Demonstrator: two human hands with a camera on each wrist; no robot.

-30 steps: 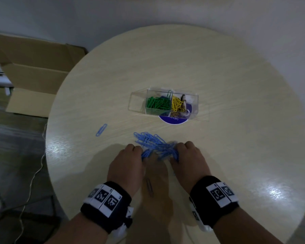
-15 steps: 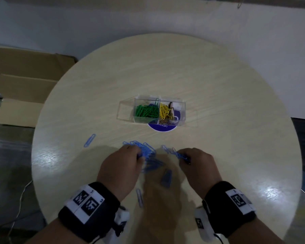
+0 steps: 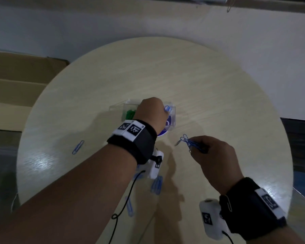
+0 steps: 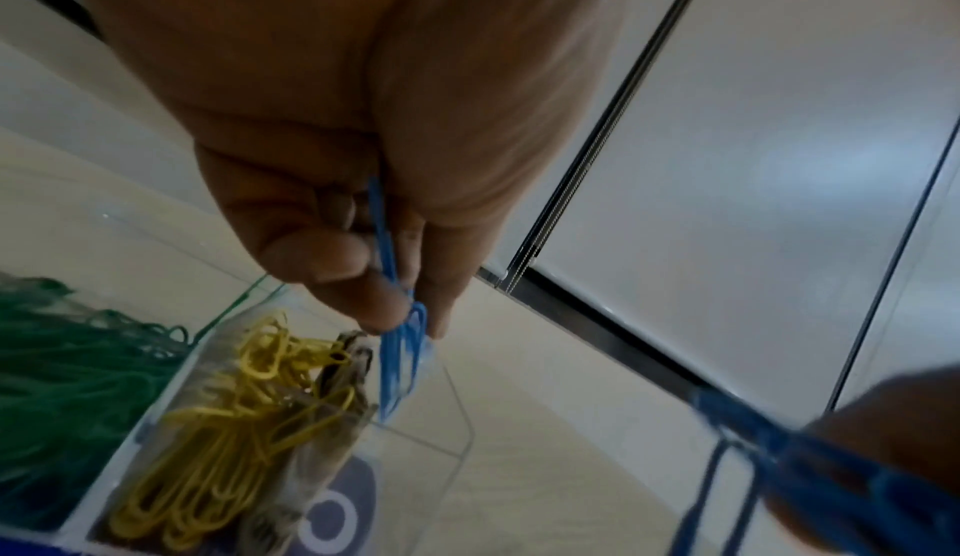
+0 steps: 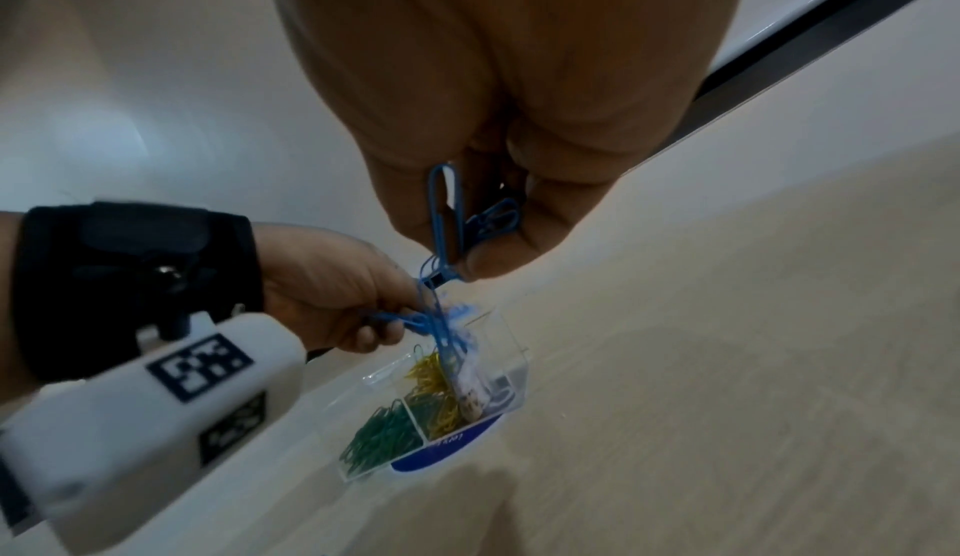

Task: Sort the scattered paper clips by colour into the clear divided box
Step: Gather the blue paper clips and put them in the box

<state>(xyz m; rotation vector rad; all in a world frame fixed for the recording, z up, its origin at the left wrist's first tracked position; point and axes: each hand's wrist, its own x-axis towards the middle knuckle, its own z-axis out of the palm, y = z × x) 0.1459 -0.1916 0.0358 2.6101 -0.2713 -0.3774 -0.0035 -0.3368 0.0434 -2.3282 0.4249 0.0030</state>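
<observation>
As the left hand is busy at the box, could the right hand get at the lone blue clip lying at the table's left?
Probably not: the left forearm lies across the way to the lone blue clip, and the right hand already pinches blue clips.

we wear a black band [image 3: 139, 143] on the left wrist and another [image 3: 250, 206] on the right, each topped with white tags printed in black square codes. a white camera block [image 3: 210, 221] with its own code hangs under each wrist, trailing a thin black cable [image 3: 125, 199]. forearms are bare.
</observation>
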